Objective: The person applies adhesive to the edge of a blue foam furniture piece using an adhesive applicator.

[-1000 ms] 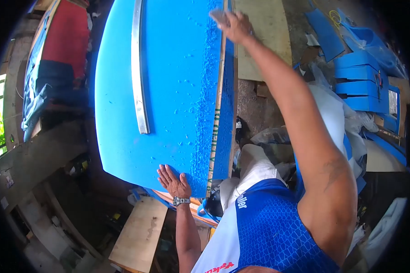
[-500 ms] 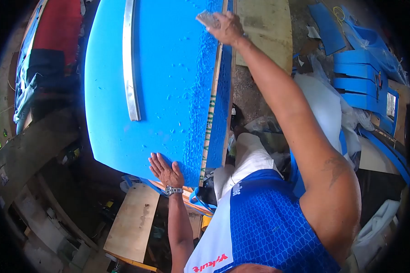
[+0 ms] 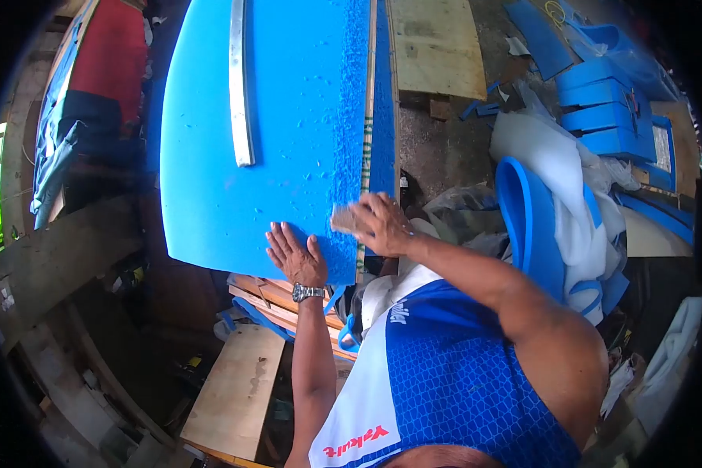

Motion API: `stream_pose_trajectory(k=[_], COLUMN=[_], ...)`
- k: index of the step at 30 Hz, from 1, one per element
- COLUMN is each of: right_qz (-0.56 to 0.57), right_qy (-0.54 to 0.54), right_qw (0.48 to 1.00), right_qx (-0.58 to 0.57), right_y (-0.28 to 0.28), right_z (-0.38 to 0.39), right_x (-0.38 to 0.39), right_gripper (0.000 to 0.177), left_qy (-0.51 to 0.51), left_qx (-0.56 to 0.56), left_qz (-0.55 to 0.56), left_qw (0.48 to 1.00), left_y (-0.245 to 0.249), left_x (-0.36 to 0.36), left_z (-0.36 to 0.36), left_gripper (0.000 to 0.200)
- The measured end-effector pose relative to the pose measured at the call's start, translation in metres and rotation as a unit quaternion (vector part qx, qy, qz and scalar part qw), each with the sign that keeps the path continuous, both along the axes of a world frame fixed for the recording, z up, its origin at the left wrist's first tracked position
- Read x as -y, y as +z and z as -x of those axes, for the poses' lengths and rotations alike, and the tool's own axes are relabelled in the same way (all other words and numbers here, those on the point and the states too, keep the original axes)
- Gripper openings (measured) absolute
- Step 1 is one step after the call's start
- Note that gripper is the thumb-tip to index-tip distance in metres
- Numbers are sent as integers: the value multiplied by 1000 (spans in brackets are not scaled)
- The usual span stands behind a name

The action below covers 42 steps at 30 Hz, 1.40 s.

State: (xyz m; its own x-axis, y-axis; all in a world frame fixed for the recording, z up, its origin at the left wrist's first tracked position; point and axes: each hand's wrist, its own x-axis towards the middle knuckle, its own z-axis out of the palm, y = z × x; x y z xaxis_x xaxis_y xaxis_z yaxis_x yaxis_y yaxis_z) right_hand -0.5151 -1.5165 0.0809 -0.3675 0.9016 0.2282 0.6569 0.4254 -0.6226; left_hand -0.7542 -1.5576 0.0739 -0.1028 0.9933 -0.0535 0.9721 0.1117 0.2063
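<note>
A large blue foam sheet lies on a wooden board whose edge runs along its right side. My left hand rests flat on the sheet's near edge, a watch on the wrist. My right hand grips a small brownish block pressed against the rough, crumbled strip along the foam's right side. A long metal straightedge lies across the sheet farther away.
Blue foam offcuts and white sheeting pile up at the right. A plywood panel lies beyond the board's edge. Wooden planks sit below the foam, and a red and dark bundle lies at the left.
My right hand has drawn the block from the far end of the rough strip back to the near end, close to my left hand. The left hand stayed flat on the foam.
</note>
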Motion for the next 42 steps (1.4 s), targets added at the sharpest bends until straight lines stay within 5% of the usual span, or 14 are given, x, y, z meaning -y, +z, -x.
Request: stream_pose_trajectory(k=[2,4,5,7,12,23,25,27,28,30,34,38,40,42], right_qz=[-153,-186,-53,-26,14,64,-214,-37,-121,18,-15,-17,-73,88], right_qy=[128,-4,-90,-297,-305,-49,35,-172,-200,-275,-188,-195,-71,-36], right_qw=[980,982,994,954,948,997,970,984,972,961,973,980,992,996], right_qx=[22,-19,4,19,92,8,114,-36,-1,-1,134,48,70,-3], right_y=[7,-8,-16,-33,-58,-14,6,8,-16,-11,14,-29,3,-12], right_z=[-7,-21,-38,-62,-79,2,-4,-8,-18,-20,8,43,54,63], right_x=[-6,-83,-128,-211,-252,66,14,-52,-93,-134,-93,17,83,134], right_gripper=[41,43,44,59,65,52,50,51,54,58,62,62,43,48], left_qy=[-22,-41,-49,-56,-47,-55,-64,-77,-81,-92,-77,-32,-8,-45], left_qx=[7,12,5,4,-5,7,1,9,15,20,106,240,316,282], left_qz=[2,22,32,51,44,19,20,32,33,17,4,-62,-91,-132], left_qw=[1000,999,998,997,998,998,998,996,996,995,991,968,944,949], left_y=[-3,3,4,4,-1,-5,-7,2,4,4,4,5,9,20], left_x=[5,15,21,28,29,32,34,37,38,46,51,45,27,0], left_z=[7,10,12,16,14,18,21,21,22,24,31,34,32,24], left_gripper=[71,71,71,73,71,69,69,68,68,66,59,55,55,54])
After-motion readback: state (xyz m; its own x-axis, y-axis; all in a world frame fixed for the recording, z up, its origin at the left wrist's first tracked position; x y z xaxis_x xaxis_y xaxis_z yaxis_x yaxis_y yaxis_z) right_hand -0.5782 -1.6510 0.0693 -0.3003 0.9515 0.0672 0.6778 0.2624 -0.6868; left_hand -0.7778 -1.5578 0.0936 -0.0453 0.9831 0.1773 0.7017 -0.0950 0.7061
